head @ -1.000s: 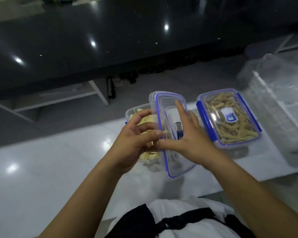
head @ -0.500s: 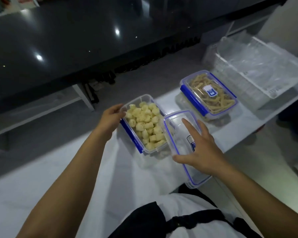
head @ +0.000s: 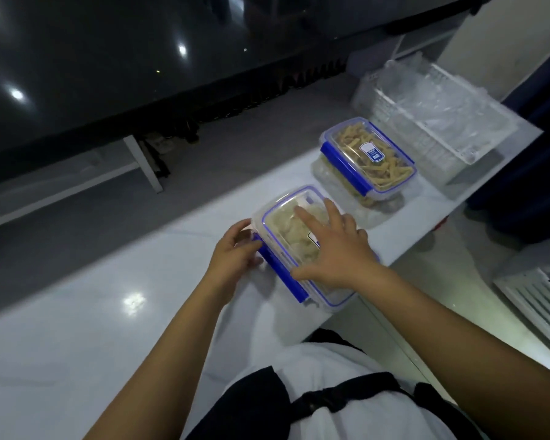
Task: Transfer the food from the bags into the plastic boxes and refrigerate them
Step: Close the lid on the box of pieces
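Now you are at the closing step for the nearer clear plastic box with blue clips [head: 302,249], which sits on the glossy white counter [head: 108,312] close to its front edge and holds pale, chunky food. Its clear lid with the blue seal line [head: 286,223] lies on top, and whether it is seated all round cannot be told from here. Your right hand [head: 334,249] lies flat on that lid, fingers spread wide and thumb reaching toward you along the near rim, pressing rather than gripping. Your left hand [head: 235,249] is curled narrow at the box's left side, fingertips on the long blue side clip [head: 280,274], which seems not yet snapped down.

Next, by my reading, you need steady downward pressure from the right palm while the left folds that clip until it locks; then do the same for the other clips, which the right hand hides.

Further along the counter, the second clear plastic box filled with tan strips [head: 369,160] looks already lidded and clipped. Beyond it sits a white slatted basket of crumpled clear bags [head: 438,122]. Refrigeration is not yet begun for either box.
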